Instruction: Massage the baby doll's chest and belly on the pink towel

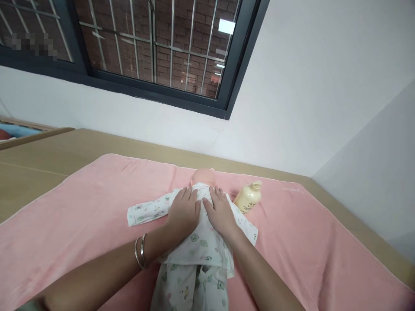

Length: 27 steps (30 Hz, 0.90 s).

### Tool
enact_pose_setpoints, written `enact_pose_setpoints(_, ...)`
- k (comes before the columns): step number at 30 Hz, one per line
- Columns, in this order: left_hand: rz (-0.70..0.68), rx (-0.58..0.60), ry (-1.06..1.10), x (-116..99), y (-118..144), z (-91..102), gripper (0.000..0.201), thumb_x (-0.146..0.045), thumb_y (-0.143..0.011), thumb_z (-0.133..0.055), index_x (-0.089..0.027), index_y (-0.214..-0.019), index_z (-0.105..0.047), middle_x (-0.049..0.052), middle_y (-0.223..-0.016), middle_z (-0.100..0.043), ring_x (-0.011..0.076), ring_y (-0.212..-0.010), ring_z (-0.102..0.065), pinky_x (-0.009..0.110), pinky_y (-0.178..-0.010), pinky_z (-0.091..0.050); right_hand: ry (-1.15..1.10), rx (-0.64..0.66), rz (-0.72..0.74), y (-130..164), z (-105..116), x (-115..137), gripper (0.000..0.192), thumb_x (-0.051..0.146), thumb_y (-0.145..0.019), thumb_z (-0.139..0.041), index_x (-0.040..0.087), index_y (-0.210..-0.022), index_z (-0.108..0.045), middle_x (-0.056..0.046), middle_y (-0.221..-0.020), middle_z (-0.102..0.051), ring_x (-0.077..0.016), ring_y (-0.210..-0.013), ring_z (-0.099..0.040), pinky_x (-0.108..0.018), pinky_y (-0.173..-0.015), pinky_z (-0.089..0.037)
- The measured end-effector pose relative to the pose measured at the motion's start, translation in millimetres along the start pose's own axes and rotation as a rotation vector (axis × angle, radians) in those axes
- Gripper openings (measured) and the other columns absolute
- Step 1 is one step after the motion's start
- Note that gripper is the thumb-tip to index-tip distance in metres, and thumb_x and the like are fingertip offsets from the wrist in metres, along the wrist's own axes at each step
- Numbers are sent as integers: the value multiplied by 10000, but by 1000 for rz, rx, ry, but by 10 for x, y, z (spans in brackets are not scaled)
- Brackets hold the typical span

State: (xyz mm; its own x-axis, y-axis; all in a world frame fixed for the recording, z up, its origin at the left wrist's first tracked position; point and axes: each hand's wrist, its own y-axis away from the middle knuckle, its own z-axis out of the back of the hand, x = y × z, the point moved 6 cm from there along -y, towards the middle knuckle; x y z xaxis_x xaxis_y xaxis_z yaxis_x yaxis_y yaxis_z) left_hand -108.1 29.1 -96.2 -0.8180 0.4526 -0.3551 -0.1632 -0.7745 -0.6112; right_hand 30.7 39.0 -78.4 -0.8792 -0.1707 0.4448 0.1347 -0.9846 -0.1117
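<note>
A baby doll (203,176) lies on its back on a pink towel (81,207), dressed in white printed clothes (201,250). My left hand (183,210) rests flat on the doll's chest, fingers together and pointing toward the head. My right hand (220,210) lies flat beside it on the same chest, also holding nothing. Two thin bangles (140,252) circle my left wrist. A cream pump bottle (248,197) lies on the towel just right of the doll's shoulder, apart from my right hand.
The towel covers a tan table (48,151) set against a white wall (308,86). A dark-framed barred window (155,47) is above. The table's right edge (366,229) runs along a side wall.
</note>
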Motion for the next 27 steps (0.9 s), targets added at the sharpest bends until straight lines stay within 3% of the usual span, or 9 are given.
enact_pose_setpoints(3,27,35,-17,53,-33,-21,436,-297,-993,-383,-66,-1310,-573,245,-1371,-602,368,-1337,-526,571,-1137,-406,61,3,-34,111,-38,83,711,481,-1050,-322,19,-1591,-298,-238,-1659,-220,-378,-1563,-141,-564,-1253,-199)
enact_pose_setpoints(8,68,191,97,227,-213,-41,354,-348,-995,-379,-150,-1155,-625,160,-1197,-694,306,-1136,-634,504,-1032,-499,170,-7,37,330,-69,356,618,351,-1044,-319,20,-1564,-367,-243,-1628,-302,-382,-1547,-215,-569,-1244,-236)
enact_pose_setpoints(14,18,103,-48,29,-84,-30,450,-275,-987,-354,-38,-1300,-575,263,-1319,-626,372,-1296,-553,565,-1113,-422,38,25,79,72,-4,182,576,359,-1055,-313,64,-1535,-436,-186,-1609,-381,-305,-1537,-281,-481,-1254,-248)
enact_pose_setpoints(19,10,71,-33,-87,45,-23,461,-235,-955,-393,-44,-1341,-558,268,-1388,-586,384,-1367,-501,589,-1129,-402,43,13,64,-91,-1,85,562,353,-1054,-331,77,-1532,-434,-185,-1618,-367,-314,-1534,-282,-504,-1255,-205)
enact_pose_setpoints(24,-5,195,102,118,-156,-3,342,-268,-946,-415,-140,-1141,-665,205,-1269,-675,336,-1252,-592,555,-1108,-438,196,16,48,214,-35,353,556,271,-1043,-324,30,-1538,-402,-246,-1592,-378,-375,-1509,-311,-555,-1227,-247)
enact_pose_setpoints(27,86,237,108,232,-247,-1,392,-316,-975,-378,-121,-1185,-645,194,-1222,-696,322,-1168,-636,512,-1039,-491,239,43,147,323,34,485,481,193,-1012,-354,62,-1442,-522,-240,-1502,-497,-354,-1437,-425,-506,-1178,-328)
